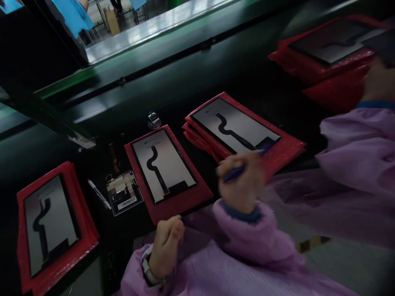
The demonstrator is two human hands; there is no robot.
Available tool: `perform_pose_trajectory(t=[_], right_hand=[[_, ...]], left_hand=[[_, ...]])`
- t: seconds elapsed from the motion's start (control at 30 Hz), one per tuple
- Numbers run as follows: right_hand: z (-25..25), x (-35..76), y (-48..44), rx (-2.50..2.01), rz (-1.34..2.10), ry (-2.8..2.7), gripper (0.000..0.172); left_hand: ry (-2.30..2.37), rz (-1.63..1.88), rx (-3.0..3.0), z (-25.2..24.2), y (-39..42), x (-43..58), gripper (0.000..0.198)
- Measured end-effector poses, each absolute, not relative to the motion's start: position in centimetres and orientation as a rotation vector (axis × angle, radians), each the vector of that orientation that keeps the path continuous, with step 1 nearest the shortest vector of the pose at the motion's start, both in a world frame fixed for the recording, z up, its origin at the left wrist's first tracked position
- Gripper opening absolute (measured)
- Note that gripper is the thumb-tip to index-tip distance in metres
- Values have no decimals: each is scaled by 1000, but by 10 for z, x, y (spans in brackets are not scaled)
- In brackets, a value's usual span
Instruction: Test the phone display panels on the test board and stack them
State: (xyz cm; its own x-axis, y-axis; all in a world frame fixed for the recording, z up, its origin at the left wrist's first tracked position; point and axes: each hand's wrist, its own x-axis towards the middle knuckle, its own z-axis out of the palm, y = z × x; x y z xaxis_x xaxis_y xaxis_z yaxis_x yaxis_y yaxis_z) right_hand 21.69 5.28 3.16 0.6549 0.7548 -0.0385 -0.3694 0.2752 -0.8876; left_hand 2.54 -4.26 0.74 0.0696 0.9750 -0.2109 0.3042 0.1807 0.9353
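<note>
My right hand (242,183), slightly blurred, is closed around a blue pen (233,174) over the near edge of a display panel (200,117) with a curved black ribbon cable. That panel lies on a stack of red bubble-wrap bags (285,152). My left hand (168,246), with a watch (149,269) at the wrist, is curled into a loose fist. No object shows in it. Just beyond it, a second display panel (169,164) lies on a red bubble-wrap bag (182,203).
Left of centre lie a small circuit board assembly (123,193) and a white pen (99,194). A metal tally counter (154,120) sits behind. Another panel (60,213) lies on red bags at far left. A co-worker's hand (379,82) is by a red stack (321,78) at right.
</note>
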Motion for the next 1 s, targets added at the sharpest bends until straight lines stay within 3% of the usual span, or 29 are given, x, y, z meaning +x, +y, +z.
perform_pose_trajectory(t=[0.1,0.33,0.6,1.0], right_hand=[[38,245,68,-962,563,-505,52],[15,205,60,-1155,1059,-1157,9],[-16,174,61,-1345,1063,-1270,32],[-11,174,60,-1330,1070,-1325,40]], left_hand=[[1560,958,1307,-6,-46,6,56],[1686,911,1949,-6,-11,-9,47],[1691,825,2077,-5,-8,-4,44],[1685,829,1999,-3,-9,-3,47]])
